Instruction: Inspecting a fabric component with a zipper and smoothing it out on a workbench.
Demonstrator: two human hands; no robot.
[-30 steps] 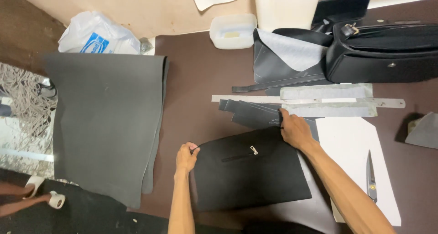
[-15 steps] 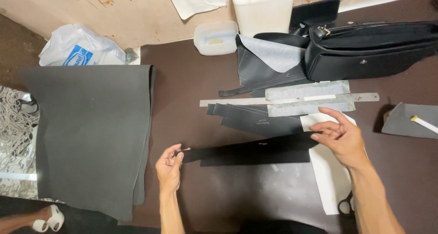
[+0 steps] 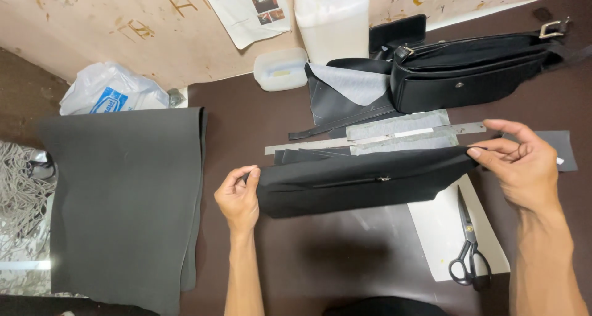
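Pinching opposite ends, left hand at nine o'clock, right hand at three, fingers closed on a limp, light black zippered panel above the desk.

The black bag was cut off at the right edge. The metal ruler was partly covered by grey strips. The lifted black panel hid the tabletop beneath. The white container was cropped at the top.

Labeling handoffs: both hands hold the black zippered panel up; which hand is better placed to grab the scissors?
Likely right. The right hand pinches the panel directly above the scissors; the left hand is across the table.
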